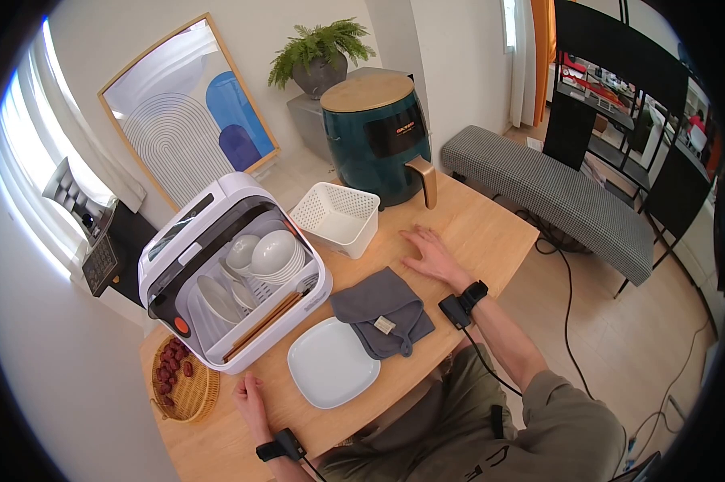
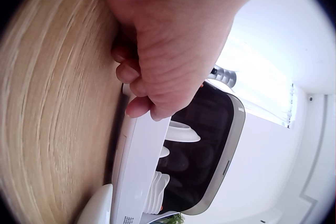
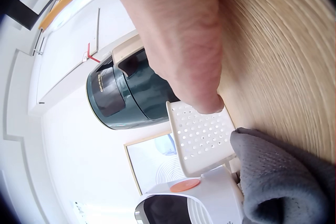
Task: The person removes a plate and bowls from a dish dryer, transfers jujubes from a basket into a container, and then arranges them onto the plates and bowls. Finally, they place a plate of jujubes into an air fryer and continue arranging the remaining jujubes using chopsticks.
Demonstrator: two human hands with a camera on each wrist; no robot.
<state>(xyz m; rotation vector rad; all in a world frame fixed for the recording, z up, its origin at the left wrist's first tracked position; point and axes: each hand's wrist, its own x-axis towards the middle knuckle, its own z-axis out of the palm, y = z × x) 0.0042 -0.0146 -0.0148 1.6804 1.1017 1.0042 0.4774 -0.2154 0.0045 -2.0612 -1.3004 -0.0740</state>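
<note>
My left hand (image 1: 251,402) rests on the wooden table by the front of a white dish cabinet (image 1: 274,341), fingers loosely curled with nothing in them. Inside the cabinet, under its raised lid, stand white bowls (image 1: 276,255), plates (image 1: 218,299) and wooden chopsticks (image 1: 264,325). My right hand (image 1: 435,253) lies on the tabletop, fingers relaxed and holding nothing, to the right of a white perforated basket (image 1: 348,229). Between the hands are a folded grey cloth (image 1: 382,305) with a small tag and a white square plate (image 1: 330,365); the cloth overlaps the plate's edge.
A wicker basket (image 1: 206,394) of dark red dates (image 1: 169,365) sits at the table's left edge. At the back stand a green air fryer (image 1: 374,149) and a potted fern (image 1: 321,72). A framed print (image 1: 190,112) leans on the wall; a grey bench (image 1: 547,193) is off to the right.
</note>
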